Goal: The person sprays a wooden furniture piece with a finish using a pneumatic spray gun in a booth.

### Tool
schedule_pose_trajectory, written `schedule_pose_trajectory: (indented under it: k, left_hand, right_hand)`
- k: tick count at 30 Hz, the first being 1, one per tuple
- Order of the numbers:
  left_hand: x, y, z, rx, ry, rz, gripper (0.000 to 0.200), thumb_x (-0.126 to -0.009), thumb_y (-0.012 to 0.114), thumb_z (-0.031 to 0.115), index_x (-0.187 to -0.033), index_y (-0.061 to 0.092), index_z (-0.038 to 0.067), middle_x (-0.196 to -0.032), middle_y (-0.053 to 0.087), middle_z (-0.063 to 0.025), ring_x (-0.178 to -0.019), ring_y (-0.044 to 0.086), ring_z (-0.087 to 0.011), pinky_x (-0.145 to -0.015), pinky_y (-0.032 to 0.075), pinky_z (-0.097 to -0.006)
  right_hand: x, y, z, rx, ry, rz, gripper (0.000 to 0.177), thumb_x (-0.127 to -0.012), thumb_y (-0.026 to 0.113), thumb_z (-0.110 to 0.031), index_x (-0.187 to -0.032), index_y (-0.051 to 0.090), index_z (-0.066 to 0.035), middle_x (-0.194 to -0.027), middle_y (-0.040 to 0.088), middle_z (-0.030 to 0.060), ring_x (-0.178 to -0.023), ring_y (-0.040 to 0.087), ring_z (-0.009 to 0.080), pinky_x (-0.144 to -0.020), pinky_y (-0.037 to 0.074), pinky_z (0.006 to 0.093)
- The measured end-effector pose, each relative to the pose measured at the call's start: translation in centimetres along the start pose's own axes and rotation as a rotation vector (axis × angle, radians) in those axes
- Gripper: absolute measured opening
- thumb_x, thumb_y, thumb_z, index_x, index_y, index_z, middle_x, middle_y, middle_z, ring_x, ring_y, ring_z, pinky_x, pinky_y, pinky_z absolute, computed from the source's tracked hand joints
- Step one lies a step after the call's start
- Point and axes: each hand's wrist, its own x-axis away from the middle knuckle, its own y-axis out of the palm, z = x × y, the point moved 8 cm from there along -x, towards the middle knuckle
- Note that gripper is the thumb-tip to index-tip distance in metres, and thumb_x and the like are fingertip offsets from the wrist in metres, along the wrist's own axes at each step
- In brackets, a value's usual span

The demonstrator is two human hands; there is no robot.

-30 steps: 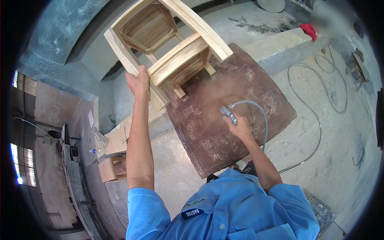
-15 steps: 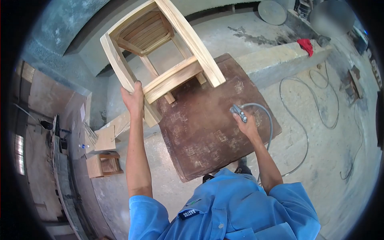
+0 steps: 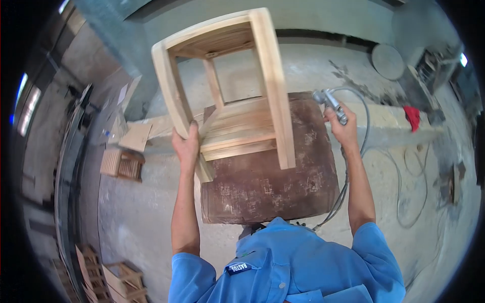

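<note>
My left hand point(image 3: 187, 146) is closed round a leg of a pale wooden chair point(image 3: 240, 123), which is tilted over a brown, stained tabletop point(image 3: 313, 171). The chair's slatted seat and a thick curved frame face me. To the right of the chair, my right hand point(image 3: 344, 129) grips a silver spray gun point(image 3: 334, 107), its head pointing up and left near the tabletop's far corner. A grey hose point(image 3: 367, 121) loops from the gun down past my right forearm.
A concrete ledge point(image 3: 389, 118) runs behind the tabletop, with a red cloth point(image 3: 411, 119) at its right. A round disc point(image 3: 388, 61) leans farther back. Small wooden furniture point(image 3: 122, 164) stands on the left floor, with more wooden pieces point(image 3: 124, 283) at lower left. Hose loops point(image 3: 404, 202) lie right.
The chair has turned in my left hand, so its slatted seat now shows more. My right hand has lifted the spray gun up and right, from over the tabletop. The view has swung left.
</note>
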Motion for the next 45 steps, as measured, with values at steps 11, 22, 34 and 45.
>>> schedule_pose_trajectory:
  k: [11, 22, 34, 45]
  left_hand:
    - [5.3, -1.9, -1.0, 0.075, -0.110, 0.075, 0.034, -0.082, 0.070, 0.017, -0.109, 0.064, -0.003, -0.096, 0.070, -0.0107, -0.087, 0.064, -0.0169, -0.079, 0.051, -0.0319]
    - [10.7, -2.7, -5.3, 0.125, -0.228, 0.044, 0.030, -0.083, 0.070, 0.016, -0.105, 0.065, -0.003, -0.092, 0.069, -0.0058, -0.083, 0.063, -0.0133, -0.075, 0.051, -0.0295]
    - [16.4, -4.6, -15.6, 0.058, -0.334, -0.132, 0.032, -0.076, 0.074, 0.010, -0.103, 0.064, -0.003, -0.094, 0.069, -0.0083, -0.085, 0.063, -0.0156, -0.079, 0.051, -0.0316]
    - [17.7, -9.0, -26.0, 0.039, -0.161, -0.475, 0.047, -0.078, 0.076, 0.006, -0.120, 0.058, -0.006, -0.118, 0.063, -0.0127, -0.107, 0.059, -0.0211, -0.095, 0.047, -0.0340]
  right_hand:
    - [-2.3, 5.0, 3.3, 0.230, 0.011, -0.229, 0.039, -0.089, 0.070, -0.021, -0.122, 0.066, 0.000, -0.074, 0.065, 0.0009, -0.066, 0.055, 0.0059, -0.063, 0.048, 0.0244]
    - [-5.5, 11.2, 3.4, 0.137, -0.101, -0.304, 0.031, -0.082, 0.068, -0.010, -0.111, 0.069, 0.002, -0.074, 0.068, 0.0088, -0.071, 0.056, 0.0081, -0.067, 0.049, 0.0289]
    - [6.9, 4.1, 4.8, 0.123, 0.228, -0.237, 0.032, -0.090, 0.070, -0.020, -0.113, 0.066, 0.001, -0.077, 0.068, 0.0058, -0.066, 0.062, 0.0092, -0.056, 0.048, 0.0256]
    - [20.4, 4.3, 1.8, 0.106, 0.461, 0.022, 0.038, -0.095, 0.064, -0.040, -0.102, 0.065, -0.002, -0.075, 0.066, 0.0033, -0.062, 0.062, 0.0079, -0.043, 0.040, 0.0214]
